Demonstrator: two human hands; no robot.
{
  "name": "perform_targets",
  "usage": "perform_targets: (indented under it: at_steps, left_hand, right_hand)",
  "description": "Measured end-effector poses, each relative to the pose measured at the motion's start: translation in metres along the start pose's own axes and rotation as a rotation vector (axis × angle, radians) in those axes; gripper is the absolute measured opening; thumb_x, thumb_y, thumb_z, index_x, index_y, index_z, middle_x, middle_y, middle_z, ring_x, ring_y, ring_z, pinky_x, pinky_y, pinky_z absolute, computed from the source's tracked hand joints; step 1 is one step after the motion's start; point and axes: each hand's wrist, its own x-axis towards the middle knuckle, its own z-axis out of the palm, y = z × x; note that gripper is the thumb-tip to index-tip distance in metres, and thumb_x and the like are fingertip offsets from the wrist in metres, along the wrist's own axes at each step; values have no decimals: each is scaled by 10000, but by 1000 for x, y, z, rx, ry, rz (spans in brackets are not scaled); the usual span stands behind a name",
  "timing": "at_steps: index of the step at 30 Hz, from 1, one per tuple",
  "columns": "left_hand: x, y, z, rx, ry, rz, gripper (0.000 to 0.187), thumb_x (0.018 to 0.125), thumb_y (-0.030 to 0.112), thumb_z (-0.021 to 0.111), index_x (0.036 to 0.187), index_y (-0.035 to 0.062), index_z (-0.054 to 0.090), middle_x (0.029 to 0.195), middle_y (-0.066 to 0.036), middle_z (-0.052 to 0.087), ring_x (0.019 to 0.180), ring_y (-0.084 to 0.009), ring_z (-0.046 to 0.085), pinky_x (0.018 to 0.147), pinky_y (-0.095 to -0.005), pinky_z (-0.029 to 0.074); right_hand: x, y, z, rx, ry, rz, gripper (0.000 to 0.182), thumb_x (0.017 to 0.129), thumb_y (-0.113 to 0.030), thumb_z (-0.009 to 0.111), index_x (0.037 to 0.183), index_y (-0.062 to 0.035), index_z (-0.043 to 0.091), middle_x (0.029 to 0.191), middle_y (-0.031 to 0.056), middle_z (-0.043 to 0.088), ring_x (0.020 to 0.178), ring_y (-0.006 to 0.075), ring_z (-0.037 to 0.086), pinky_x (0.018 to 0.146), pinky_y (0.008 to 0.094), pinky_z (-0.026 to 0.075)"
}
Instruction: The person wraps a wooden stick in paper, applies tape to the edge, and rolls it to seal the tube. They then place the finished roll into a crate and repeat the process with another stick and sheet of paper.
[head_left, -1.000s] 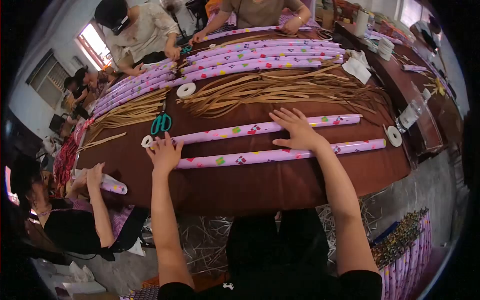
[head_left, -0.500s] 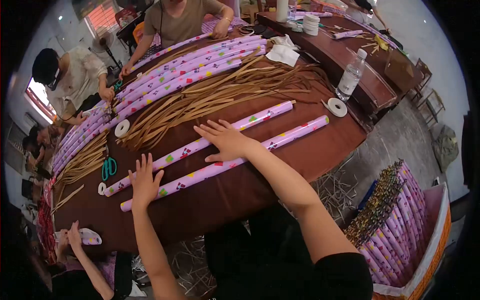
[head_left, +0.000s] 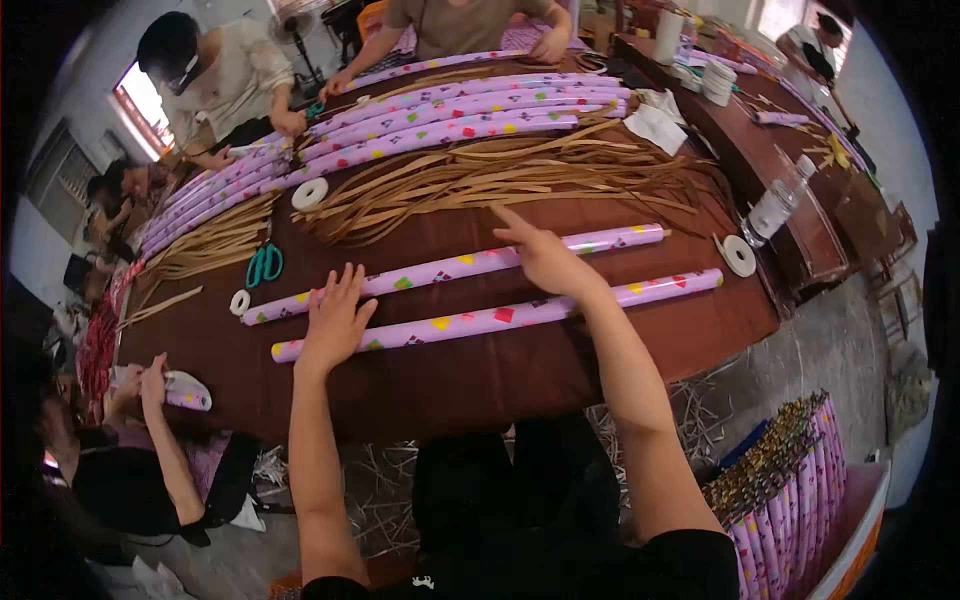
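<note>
**Two hands on two wrapped rolls**

Head view: I see my left hand (head_left: 335, 318) lying flat, fingers spread, across the left part of both pink rolls. The palm covers the near roll (head_left: 500, 318) and the fingertips reach the far roll (head_left: 450, 268). A flat, spread hand suits a round thing, so I judge that it keeps the rolls from rolling on the brown worktop (head_left: 480, 375).

My right hand (head_left: 545, 258) is open too, not pinching anything. Its heel rests on the far roll near the middle, and the fingers point away, toward the pile of tan strips (head_left: 500, 180) just behind. Whether the fingertips touch a strip, I cannot tell.

The two rolls lie side by side, apart, parallel to the worktop edge near me. A tape ring (head_left: 739, 256) sits by their right ends, a smaller tape ring (head_left: 240, 301) by the left ends, and green scissors (head_left: 264, 264) near it; all are within reach.

Further away, many finished pink rolls (head_left: 450, 115) lie together, where other people work.
</note>
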Motion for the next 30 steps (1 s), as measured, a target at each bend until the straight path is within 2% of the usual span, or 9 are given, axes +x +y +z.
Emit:
perform_targets:
  at_steps: [2, 4, 5, 8, 13, 15, 18, 25, 30]
  left_hand:
    - [-6, 1, -1, -1, -1, 6, 615, 1026, 441, 397, 1541, 128, 271, 1594, -130, 267, 1480, -340, 208, 1185, -543, 122]
    - [-13, 5, -8, 14, -80, -23, 639, 1039, 473, 354, 1564, 140, 209, 1620, -114, 197, 1502, -321, 132, 1201, -505, 80]
    - [-17, 8, -11, 23, -87, -29, 638, 1038, 469, 356, 1563, 136, 211, 1619, -117, 200, 1499, -332, 140, 1198, -512, 94]
    - [-27, 8, -4, 25, 20, 20, 623, 1025, 448, 396, 1537, 116, 274, 1588, -135, 276, 1473, -354, 218, 1176, -544, 165]
    - [-38, 7, 5, 25, 57, 63, 611, 1031, 429, 393, 1539, 112, 268, 1589, -138, 271, 1470, -362, 220, 1175, -543, 169]
    - [-43, 12, 1, 28, 52, 32, 592, 1034, 407, 395, 1531, 104, 289, 1589, -141, 268, 1468, -364, 224, 1174, -545, 170]
    - [-47, 9, 6, 20, 85, 63, 575, 1034, 390, 400, 1520, 94, 315, 1590, -142, 267, 1465, -361, 229, 1176, -549, 163]
    - [-52, 11, 6, 16, 105, 58, 555, 1033, 374, 407, 1504, 87, 346, 1578, -143, 293, 1461, -355, 240, 1178, -550, 150]
    - [-50, 9, 12, 19, 160, 69, 539, 1030, 361, 415, 1496, 94, 367, 1568, -126, 322, 1463, -335, 249, 1178, -547, 144]
  right_hand:
    - [6, 24, -1, 9, 163, -149, 740, 782, 85, 502, 1481, -123, 374, 1120, 227, 687, 1024, 366, 673, 875, 393, 526]
    - [0, 8, -16, -33, 98, 28, 667, 782, 95, 497, 1421, -92, 461, 1087, 223, 698, 983, 346, 681, 853, 396, 522]
    - [1, 9, -16, 27, 108, -12, 614, 788, 85, 500, 1380, -76, 506, 1013, 203, 718, 921, 323, 691, 834, 384, 527]
    - [-1, 7, -17, 16, 95, 19, 584, 794, 75, 510, 1361, -63, 524, 976, 188, 724, 892, 300, 696, 819, 368, 530]
    - [1, 12, -16, -9, 137, 12, 573, 778, 76, 516, 1337, -44, 548, 901, 188, 722, 809, 273, 693, 769, 348, 534]
    - [2, 16, -16, 139, 172, 67, 582, 761, 82, 518, 1331, -31, 553, 814, 179, 705, 784, 244, 693, 724, 328, 531]
    - [3, 17, -17, 127, 156, 63, 585, 757, 86, 517, 1332, -17, 550, 745, 166, 678, 777, 220, 692, 693, 317, 525]
    - [3, 16, -17, 149, 142, 73, 581, 763, 76, 521, 1336, -17, 549, 734, 151, 672, 770, 220, 688, 694, 323, 524]
    - [4, 20, -17, 102, 100, 50, 541, 792, 37, 554, 1327, -34, 563, 834, 154, 714, 762, 203, 675, 718, 325, 525]
